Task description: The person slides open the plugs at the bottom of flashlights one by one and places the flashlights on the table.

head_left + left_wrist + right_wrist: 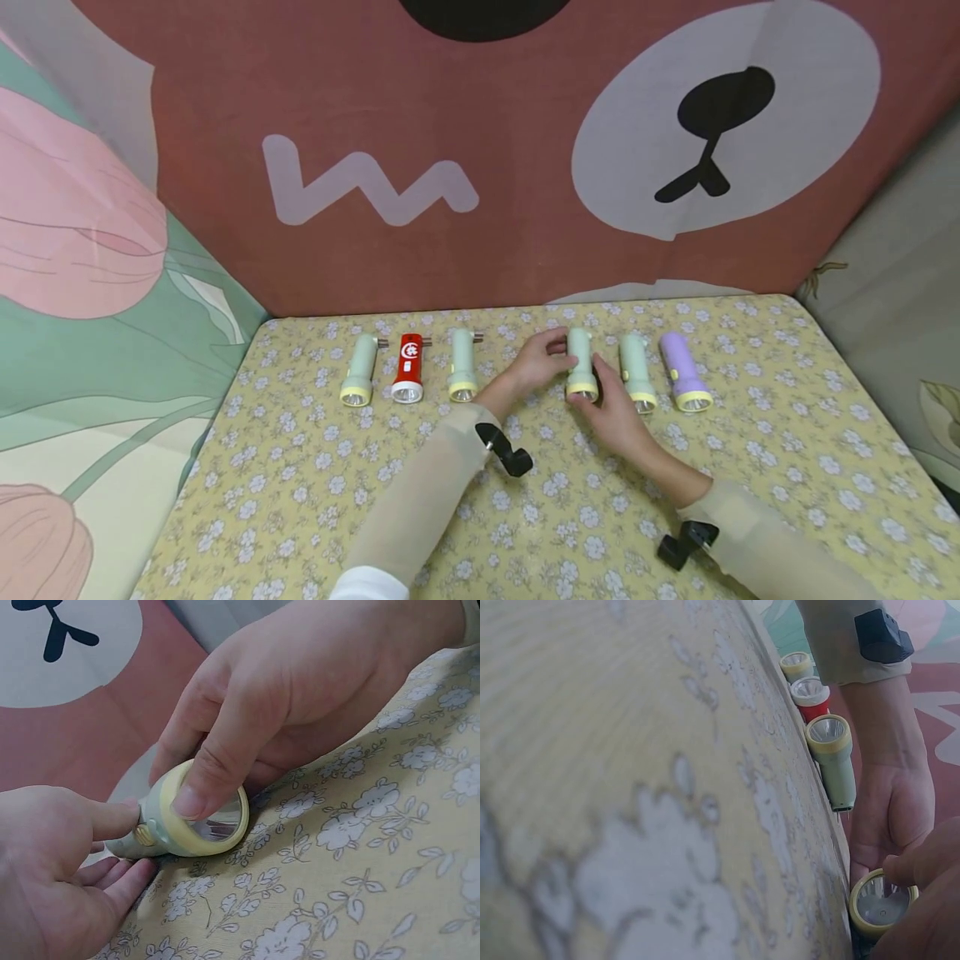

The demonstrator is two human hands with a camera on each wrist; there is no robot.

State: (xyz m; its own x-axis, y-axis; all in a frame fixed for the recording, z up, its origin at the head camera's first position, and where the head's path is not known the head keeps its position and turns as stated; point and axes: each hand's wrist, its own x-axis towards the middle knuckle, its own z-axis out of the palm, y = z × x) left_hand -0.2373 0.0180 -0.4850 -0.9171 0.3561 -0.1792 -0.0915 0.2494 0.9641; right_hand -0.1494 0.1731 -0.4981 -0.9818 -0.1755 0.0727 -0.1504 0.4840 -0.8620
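A pale green flashlight [580,354] with a yellow rim lies on the cloth, lens toward me, between both hands. My left hand [538,362] pinches its body from the left, thumb beside the yellow switch in the left wrist view. From the right, my right hand [617,415] grips the lens end. Its thumb [202,787] lies across the yellow rim; its other fingers are partly hidden behind the head. Close to the right hand lies another green flashlight [635,367], then a purple flashlight [681,364].
Left of the hands, in the same row, lie a green flashlight [462,358], a red flashlight [409,362] and one more green flashlight [361,362]. Metal prongs stick out of their far ends. A patterned fabric wall [525,250] rises behind the flowered tablecloth [300,500].
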